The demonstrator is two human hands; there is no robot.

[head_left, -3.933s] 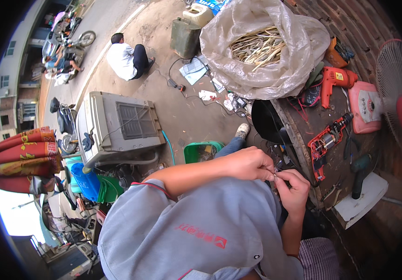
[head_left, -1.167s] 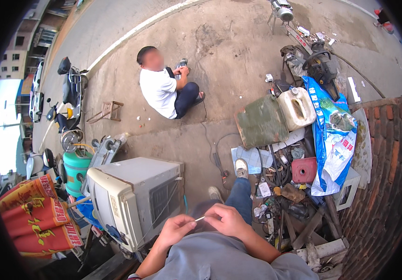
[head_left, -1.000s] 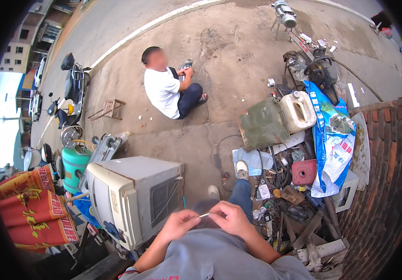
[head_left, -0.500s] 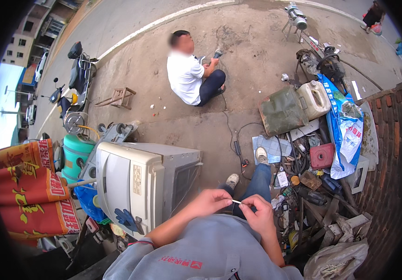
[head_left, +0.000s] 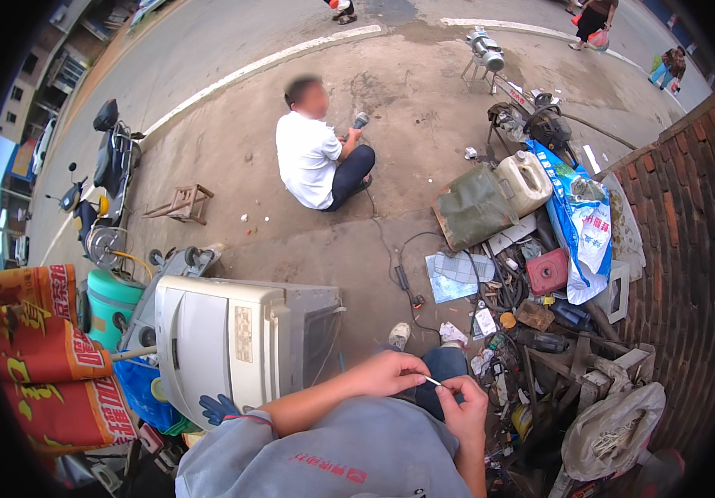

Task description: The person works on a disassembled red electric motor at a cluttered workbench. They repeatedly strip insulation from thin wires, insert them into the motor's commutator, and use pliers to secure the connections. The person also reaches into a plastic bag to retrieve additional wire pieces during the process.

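In front of my waist, a short thin white stick spans the gap between my two hands. My left hand pinches one end with thumb and fingertips. The other end sits between the fingertips of my right hand. I cannot make out what kind of stick it is. Below my hands are my knees, with one pale shoe on the concrete and another at the edge of the scrap. A blue glove lies on the white washing machine beside my left forearm.
A person in a white shirt sits ahead, holding a corded hand-held tool. Its cable crosses the concrete. On the right are a green can, scrap and a brick wall. A plastic bag holds thin pale pieces.
My view has shifted, so the scene sits lower and further left. My right foot has drawn nearer. Both hands still hold the stick. The seated person's tool has moved slightly.
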